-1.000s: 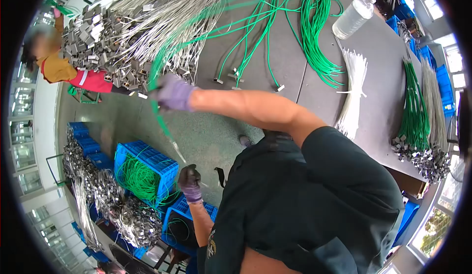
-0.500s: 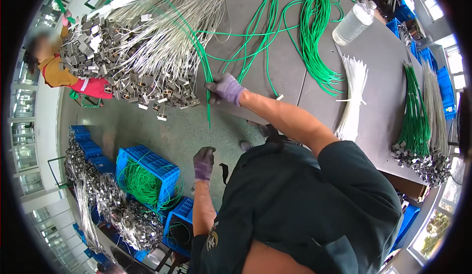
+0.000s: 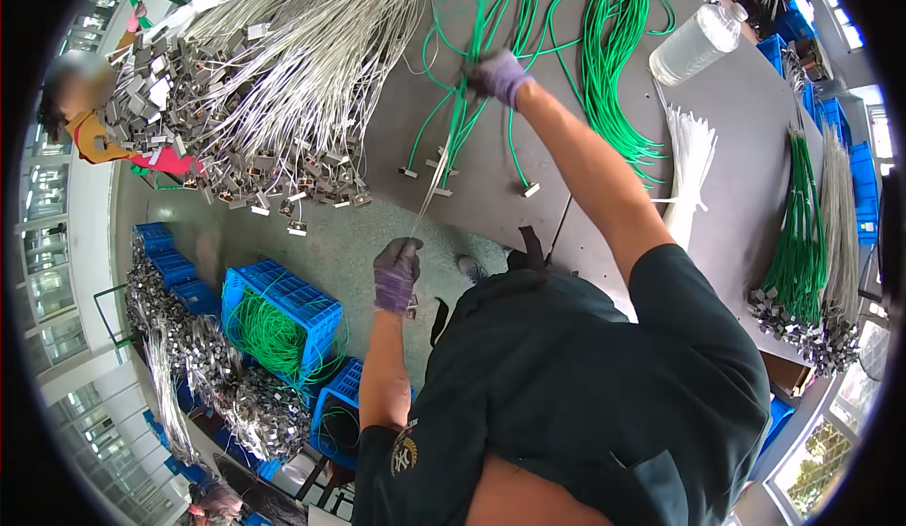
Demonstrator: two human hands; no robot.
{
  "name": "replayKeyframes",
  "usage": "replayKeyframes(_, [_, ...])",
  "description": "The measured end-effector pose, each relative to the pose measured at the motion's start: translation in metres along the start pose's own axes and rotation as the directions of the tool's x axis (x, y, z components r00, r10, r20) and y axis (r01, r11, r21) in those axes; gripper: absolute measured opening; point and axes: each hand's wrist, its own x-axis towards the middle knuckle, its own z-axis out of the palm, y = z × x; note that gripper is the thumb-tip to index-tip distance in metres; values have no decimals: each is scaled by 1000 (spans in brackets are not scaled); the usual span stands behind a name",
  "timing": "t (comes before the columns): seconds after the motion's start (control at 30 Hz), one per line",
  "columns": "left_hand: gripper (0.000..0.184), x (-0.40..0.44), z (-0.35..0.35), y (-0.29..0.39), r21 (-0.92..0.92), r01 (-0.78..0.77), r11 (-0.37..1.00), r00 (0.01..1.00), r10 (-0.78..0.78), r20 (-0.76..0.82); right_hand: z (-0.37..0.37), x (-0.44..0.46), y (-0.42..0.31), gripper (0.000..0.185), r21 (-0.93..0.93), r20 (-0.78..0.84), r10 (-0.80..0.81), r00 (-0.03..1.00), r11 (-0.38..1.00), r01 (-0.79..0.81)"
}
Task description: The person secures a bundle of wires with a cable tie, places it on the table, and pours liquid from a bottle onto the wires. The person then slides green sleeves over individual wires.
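My left hand (image 3: 394, 273), in a purple and grey glove, is closed on thin pale wires (image 3: 432, 191) in front of the table edge. The wires run up toward my right hand. A small metal piece (image 3: 411, 307) shows just beside the left wrist. My right hand (image 3: 495, 78), gloved alike and blurred by motion, is closed round green cables (image 3: 481, 21) above the table. Below that hand, small connectors (image 3: 439, 172) sit at cable ends near the edge. Another green cable ends in a white connector (image 3: 530, 189).
A large heap of pale wires with metal connectors (image 3: 311, 163) overhangs the table's left. Looped green cables (image 3: 609, 64), a clear bottle (image 3: 696, 45) and white strips (image 3: 689, 158) lie right on the grey table (image 3: 566, 158). Blue crates (image 3: 316, 314) stand on the floor. A co-worker (image 3: 90, 139) is far left.
My right hand has moved up and right over the table with the green cables. My left hand has risen slightly and now grips pale wires. Connector ends now show near the table edge.
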Motion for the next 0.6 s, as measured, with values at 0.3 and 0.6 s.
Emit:
replayKeyframes(0.3, [17, 25, 11, 3, 5, 193, 981, 980, -192, -53, 66, -60, 80, 21, 265, 252, 190, 949, 929, -256])
replayKeyframes(0.6, [33, 38, 10, 41, 68, -99, 993, 957, 77, 281, 25, -39, -28, 26, 101, 172, -18, 985, 995, 1])
